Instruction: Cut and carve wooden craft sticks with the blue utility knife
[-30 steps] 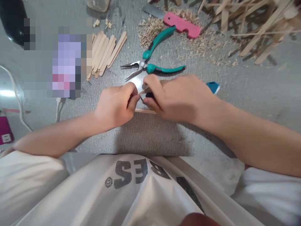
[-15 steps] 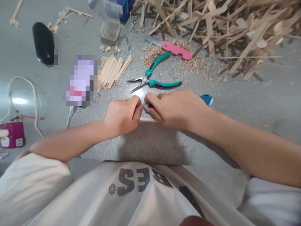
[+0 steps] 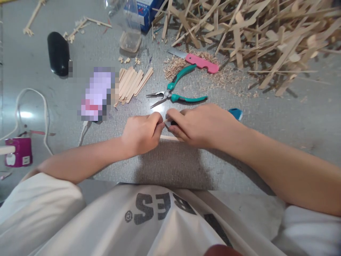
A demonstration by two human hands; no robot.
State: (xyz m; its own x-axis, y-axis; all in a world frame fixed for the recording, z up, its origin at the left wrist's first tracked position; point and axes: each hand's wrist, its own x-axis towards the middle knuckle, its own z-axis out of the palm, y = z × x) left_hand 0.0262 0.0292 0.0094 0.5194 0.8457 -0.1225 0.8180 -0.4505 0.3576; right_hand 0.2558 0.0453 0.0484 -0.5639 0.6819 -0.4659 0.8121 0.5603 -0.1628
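Observation:
My left hand [image 3: 141, 133] is closed around a thin wooden stick [image 3: 167, 121], pinching one end of it. My right hand [image 3: 204, 125] is closed on a tool with a black grip and a blue end [image 3: 236, 113]; its tip meets the stick between my thumbs. A second wooden stick [image 3: 169, 138] lies flat on the grey floor under both hands. Teal-handled long-nose pliers [image 3: 176, 91] lie just beyond my fingers, jaws apart.
A row of flat wooden sticks [image 3: 133, 83] lies left of the pliers. A pink-handled knife [image 3: 197, 60] rests on wood shavings. A big heap of sticks [image 3: 253, 32] fills the top right. A black case [image 3: 58, 53], a white cable [image 3: 42, 106] and a purple plug [image 3: 18, 151] sit left.
The view has tilted up, so the stick heap, bottle and black case now show. Both hands keep the same grip on the stick and the tool.

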